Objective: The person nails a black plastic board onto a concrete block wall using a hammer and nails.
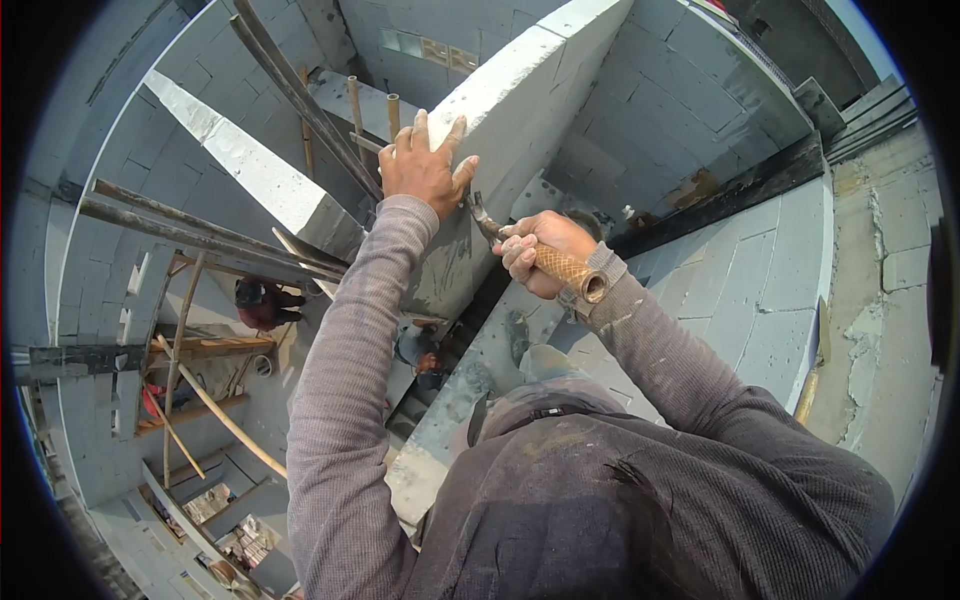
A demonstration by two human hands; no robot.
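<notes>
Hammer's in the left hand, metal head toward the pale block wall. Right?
Wrong hand: the head view shows the hammer in the right hand, not the left hand. Its metal head does point toward the pale block wall.

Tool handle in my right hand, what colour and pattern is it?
The handle is golden brown with a crisscross pattern, seen in the head view.

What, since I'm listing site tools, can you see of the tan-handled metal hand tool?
The tool, apparently a hammer, has a tan, cylindrical handle with a criss-cross texture and a hollow, ring-like end. Its neck and small dark head look like worn metal; the head's exact shape is unclear. The bare right hand grips the handle, its hollow end toward the wearer and the head beside the pale grey block wall. Contact with the wall can't be judged.
</notes>
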